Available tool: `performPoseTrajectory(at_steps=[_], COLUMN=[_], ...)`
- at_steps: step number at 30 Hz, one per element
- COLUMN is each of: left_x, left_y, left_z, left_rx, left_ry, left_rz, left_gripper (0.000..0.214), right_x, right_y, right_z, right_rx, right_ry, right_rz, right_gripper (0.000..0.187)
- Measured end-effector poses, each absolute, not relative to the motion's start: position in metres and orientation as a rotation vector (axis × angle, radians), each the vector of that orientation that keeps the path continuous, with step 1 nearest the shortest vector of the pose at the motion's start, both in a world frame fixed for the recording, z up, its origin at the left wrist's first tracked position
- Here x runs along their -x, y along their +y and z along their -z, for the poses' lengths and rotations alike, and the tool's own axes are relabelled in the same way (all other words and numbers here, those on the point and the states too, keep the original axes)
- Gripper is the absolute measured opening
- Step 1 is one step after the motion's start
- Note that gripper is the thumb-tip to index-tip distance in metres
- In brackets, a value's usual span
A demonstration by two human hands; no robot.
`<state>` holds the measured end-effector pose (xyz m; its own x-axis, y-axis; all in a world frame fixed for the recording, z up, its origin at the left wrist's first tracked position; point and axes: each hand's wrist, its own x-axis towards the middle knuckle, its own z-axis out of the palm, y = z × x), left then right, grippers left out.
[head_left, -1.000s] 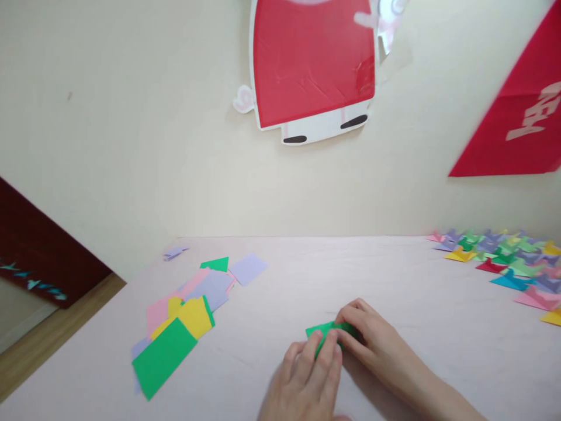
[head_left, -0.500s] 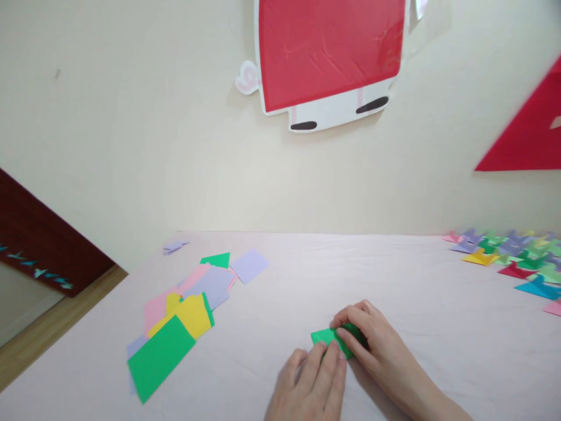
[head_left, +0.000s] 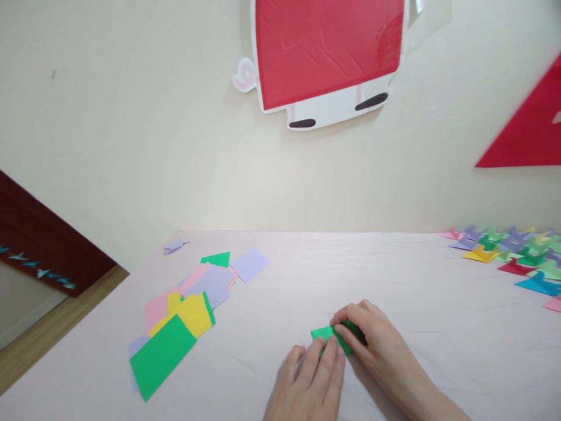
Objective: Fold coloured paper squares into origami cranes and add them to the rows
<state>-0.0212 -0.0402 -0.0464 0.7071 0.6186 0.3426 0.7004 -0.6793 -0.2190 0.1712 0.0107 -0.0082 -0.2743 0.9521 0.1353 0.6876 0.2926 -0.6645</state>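
A small piece of folded green paper (head_left: 322, 333) lies on the pale table cover, partly covered by both hands. My left hand (head_left: 309, 377) rests with its fingers stretched out, the fingertips pressing on the near edge of the paper. From the right, my right hand (head_left: 370, 342) pinches the paper between thumb and fingers. The part of the paper under the right palm is in shadow, and its exact folds are hidden.
To the left lies a loose pile of coloured paper, with a green sheet (head_left: 163, 356), a yellow piece (head_left: 193, 314) and a lilac square (head_left: 249, 265). Several folded paper figures (head_left: 532, 257) stand at the far right. The wall (head_left: 210, 175) rises behind the table.
My left fingertips have shifted slightly up onto the green paper. The right hand keeps its pinch almost in place, and the view has tilted very slightly.
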Motion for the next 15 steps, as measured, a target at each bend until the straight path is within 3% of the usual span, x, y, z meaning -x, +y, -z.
performPoseTrajectory(at_steps=[15], left_x=[0.0161], left_y=[-0.0358], left_z=[0.0395], left_rx=[2.549], left_ry=[-0.982], left_rz=[0.354], left_gripper=[0.037], right_x=[-0.1688], right_y=[0.0035], right_z=[0.0084], right_rx=[1.421], right_ry=[-2.15], right_rz=[-0.504], right_gripper=[0.014])
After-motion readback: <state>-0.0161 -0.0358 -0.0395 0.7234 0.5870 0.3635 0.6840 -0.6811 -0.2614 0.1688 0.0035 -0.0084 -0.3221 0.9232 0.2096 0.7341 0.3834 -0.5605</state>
